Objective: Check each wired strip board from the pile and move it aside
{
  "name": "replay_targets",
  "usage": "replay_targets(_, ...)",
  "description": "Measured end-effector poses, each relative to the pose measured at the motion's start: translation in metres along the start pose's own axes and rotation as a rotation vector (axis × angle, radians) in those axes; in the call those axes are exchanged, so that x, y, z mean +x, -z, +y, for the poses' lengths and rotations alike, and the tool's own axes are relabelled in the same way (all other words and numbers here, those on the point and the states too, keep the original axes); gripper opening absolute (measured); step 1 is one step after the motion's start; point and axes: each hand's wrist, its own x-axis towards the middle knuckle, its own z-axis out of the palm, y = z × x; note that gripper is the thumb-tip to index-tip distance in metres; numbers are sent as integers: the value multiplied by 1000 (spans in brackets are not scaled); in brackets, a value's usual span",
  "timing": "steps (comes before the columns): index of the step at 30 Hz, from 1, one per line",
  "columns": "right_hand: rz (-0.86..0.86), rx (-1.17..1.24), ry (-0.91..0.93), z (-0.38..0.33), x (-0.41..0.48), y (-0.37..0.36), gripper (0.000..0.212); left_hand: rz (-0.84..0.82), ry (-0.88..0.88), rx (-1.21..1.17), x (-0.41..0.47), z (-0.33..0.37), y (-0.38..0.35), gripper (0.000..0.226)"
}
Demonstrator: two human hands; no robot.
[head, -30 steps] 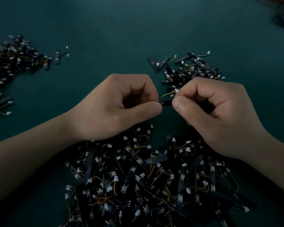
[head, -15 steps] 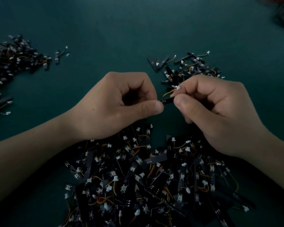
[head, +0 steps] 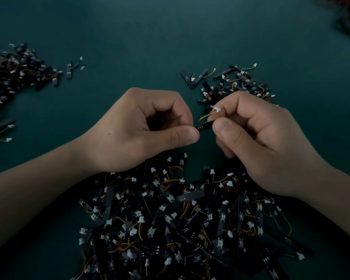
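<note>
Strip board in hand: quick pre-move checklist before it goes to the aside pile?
1. Strip board held at both ends, by left hand and right hand: ok.
2. Board clear of the big pile below: ok.
3. Wire attached to board: ok.
4. White connector present at wire end by right fingers: ok.
5. Board surface free of defects: cannot tell, mostly hidden and dim.
6. Bare mat beside the far small pile for set-down: ok.
</note>
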Motion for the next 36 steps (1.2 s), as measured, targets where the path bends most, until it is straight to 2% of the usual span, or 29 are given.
replay_targets(6, -56, -17, 1, -1, 0, 1, 12, -66, 33, -31, -1, -1, 2, 19)
replay_targets(14, -2, -60, 57, -1, -1, -1, 9, -54, 73, -101, -1, -1, 4, 23)
replay_targets(21, 72, -97, 32, -5, 2, -3, 24, -1, 54, 14, 0, 0, 0, 24)
replay_targets(29, 106, -130, 12, -6, 1, -4, 22, -47, 20, 46, -3, 3, -1, 19)
replay_targets(36, 49, -129, 44, -6, 1, -4, 22, -69, 22, 19, -1, 2, 0, 20)
